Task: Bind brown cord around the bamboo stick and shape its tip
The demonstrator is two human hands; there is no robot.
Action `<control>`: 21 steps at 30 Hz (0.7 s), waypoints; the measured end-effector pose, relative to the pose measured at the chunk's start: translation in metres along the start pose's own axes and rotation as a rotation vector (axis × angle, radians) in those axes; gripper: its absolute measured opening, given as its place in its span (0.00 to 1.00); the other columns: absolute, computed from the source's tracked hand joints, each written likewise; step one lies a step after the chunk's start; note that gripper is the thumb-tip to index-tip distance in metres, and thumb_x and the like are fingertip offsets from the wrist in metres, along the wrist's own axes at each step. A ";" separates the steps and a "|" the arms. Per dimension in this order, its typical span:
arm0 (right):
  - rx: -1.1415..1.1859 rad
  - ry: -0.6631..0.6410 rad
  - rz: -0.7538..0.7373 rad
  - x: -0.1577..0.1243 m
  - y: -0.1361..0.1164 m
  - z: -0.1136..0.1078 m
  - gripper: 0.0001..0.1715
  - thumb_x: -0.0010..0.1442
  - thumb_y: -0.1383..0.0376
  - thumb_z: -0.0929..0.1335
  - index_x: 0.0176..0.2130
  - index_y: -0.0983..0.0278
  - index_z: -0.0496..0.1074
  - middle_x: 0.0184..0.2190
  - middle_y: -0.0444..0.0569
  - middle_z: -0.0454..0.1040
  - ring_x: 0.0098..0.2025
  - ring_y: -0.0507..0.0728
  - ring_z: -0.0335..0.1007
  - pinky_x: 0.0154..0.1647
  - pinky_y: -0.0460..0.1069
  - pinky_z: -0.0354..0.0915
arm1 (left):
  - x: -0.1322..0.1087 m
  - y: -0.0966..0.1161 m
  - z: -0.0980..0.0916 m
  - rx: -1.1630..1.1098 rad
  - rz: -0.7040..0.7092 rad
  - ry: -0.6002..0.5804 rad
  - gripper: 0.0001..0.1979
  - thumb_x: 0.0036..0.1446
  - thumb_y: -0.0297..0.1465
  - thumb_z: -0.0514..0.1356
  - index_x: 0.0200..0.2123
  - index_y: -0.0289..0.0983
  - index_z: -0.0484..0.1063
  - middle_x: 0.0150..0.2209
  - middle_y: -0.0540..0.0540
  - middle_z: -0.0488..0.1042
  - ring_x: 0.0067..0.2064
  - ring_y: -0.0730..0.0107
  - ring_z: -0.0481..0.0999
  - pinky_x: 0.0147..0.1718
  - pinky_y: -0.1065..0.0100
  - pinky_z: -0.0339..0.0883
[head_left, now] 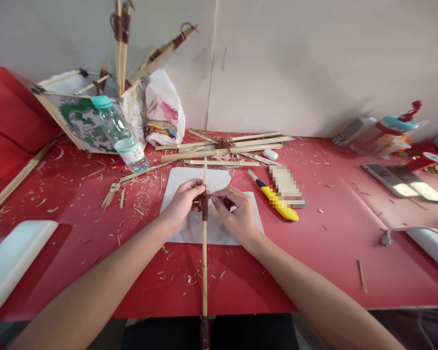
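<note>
A long thin bamboo stick (pixel 205 262) runs from the table's near edge away from me, with a dark red-brown binding (pixel 204 206) wrapped round its middle. My left hand (pixel 182 204) is closed on the stick at the binding from the left. From the right, my right hand (pixel 237 214) pinches the binding or its thread end. Both hands work above a white sheet (pixel 190 231) lying on the red table (pixel 314 253).
A yellow utility knife (pixel 277 201) lies right of the sheet. A bundle of bamboo strips (pixel 222 146) lies behind it, with a water bottle (pixel 122 136), a plastic bag (pixel 164 109) and a paper-covered bamboo frame (pixel 80 116) at back left. Shavings litter the table.
</note>
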State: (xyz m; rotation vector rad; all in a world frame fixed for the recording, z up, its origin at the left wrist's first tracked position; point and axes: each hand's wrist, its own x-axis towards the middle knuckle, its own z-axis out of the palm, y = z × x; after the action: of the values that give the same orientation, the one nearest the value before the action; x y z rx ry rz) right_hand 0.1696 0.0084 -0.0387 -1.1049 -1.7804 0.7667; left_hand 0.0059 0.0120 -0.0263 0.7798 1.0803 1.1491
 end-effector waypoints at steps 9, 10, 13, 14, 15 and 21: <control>0.017 0.029 0.052 0.004 -0.007 -0.004 0.08 0.61 0.69 0.71 0.33 0.57 0.80 0.31 0.47 0.79 0.30 0.56 0.73 0.34 0.52 0.66 | -0.004 0.001 0.000 0.056 0.011 -0.102 0.11 0.55 0.37 0.68 0.37 0.38 0.73 0.29 0.52 0.70 0.26 0.76 0.67 0.21 0.72 0.57; 0.015 0.021 0.042 0.004 -0.006 -0.004 0.08 0.61 0.69 0.71 0.33 0.57 0.80 0.31 0.47 0.79 0.31 0.56 0.74 0.34 0.52 0.67 | -0.005 0.001 0.000 0.056 0.017 -0.108 0.11 0.55 0.36 0.69 0.37 0.38 0.74 0.29 0.52 0.70 0.26 0.76 0.67 0.22 0.72 0.56; 0.005 -0.025 -0.014 0.003 -0.002 -0.003 0.11 0.61 0.71 0.69 0.33 0.57 0.80 0.33 0.47 0.78 0.33 0.57 0.74 0.36 0.52 0.67 | -0.005 0.001 -0.001 0.054 0.043 -0.123 0.11 0.55 0.37 0.70 0.36 0.37 0.76 0.29 0.51 0.69 0.27 0.77 0.66 0.23 0.73 0.56; 0.001 -0.046 -0.035 0.002 -0.001 -0.002 0.12 0.61 0.72 0.68 0.32 0.57 0.80 0.32 0.47 0.77 0.33 0.56 0.73 0.36 0.51 0.67 | -0.004 0.001 -0.001 0.063 0.051 -0.131 0.11 0.55 0.38 0.70 0.37 0.38 0.77 0.29 0.51 0.69 0.27 0.77 0.66 0.23 0.73 0.56; -0.003 -0.064 -0.053 0.002 0.000 -0.001 0.14 0.62 0.72 0.67 0.31 0.58 0.79 0.32 0.47 0.76 0.32 0.56 0.72 0.36 0.51 0.66 | -0.004 0.001 -0.002 0.074 0.056 -0.144 0.11 0.56 0.39 0.70 0.38 0.38 0.78 0.29 0.51 0.69 0.27 0.77 0.66 0.23 0.72 0.56; -0.006 -0.057 -0.049 0.002 -0.002 -0.001 0.14 0.61 0.73 0.67 0.30 0.58 0.79 0.31 0.47 0.77 0.33 0.56 0.73 0.36 0.51 0.67 | -0.001 -0.001 -0.005 0.091 0.051 -0.171 0.14 0.57 0.42 0.69 0.42 0.40 0.80 0.31 0.50 0.70 0.29 0.75 0.68 0.25 0.72 0.59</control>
State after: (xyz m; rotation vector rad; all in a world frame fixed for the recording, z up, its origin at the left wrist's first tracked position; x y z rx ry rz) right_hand 0.1693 0.0096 -0.0353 -1.0496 -1.8516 0.7704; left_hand 0.0015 0.0100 -0.0288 0.9645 0.9794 1.0608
